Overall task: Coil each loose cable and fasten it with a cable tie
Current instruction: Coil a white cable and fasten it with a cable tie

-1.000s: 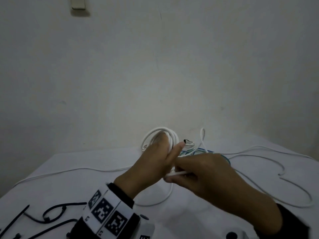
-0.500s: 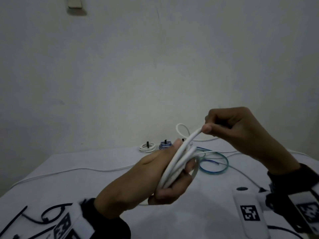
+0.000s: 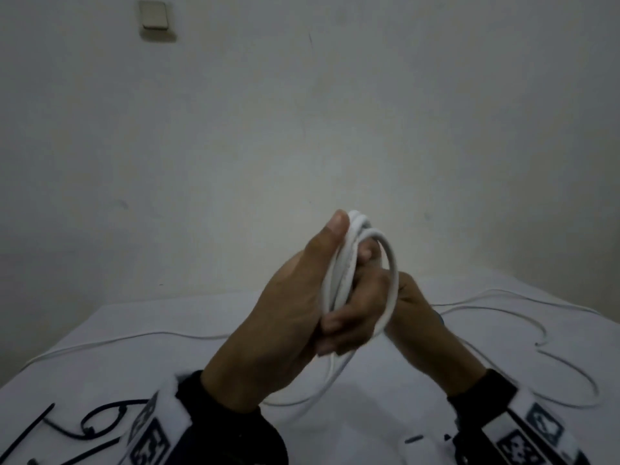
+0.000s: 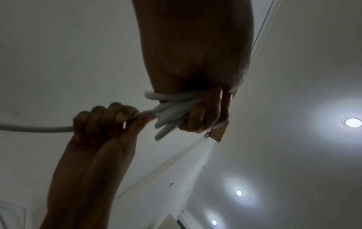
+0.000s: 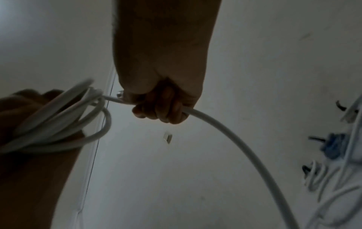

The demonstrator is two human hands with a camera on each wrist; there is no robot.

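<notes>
Mid-frame, your left hand (image 3: pixel 288 307) was clenched around the white cable coil (image 3: pixel 345 273), and your right hand (image 5: pixel 162 106) gripped its loose tail; black cable ties (image 3: pixel 67 431), I think, lay lower left on the table (image 3: pixel 167 360).

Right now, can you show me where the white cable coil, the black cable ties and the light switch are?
white cable coil (image 3: pixel 342 263): head view, on loops gripped by the left hand.
black cable ties (image 3: pixel 25 431): head view, on a straight strap.
light switch (image 3: pixel 154 15): head view, on its plate.

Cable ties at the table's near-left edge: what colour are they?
Black. The cable ties show best in the head view, on the white table.
</notes>
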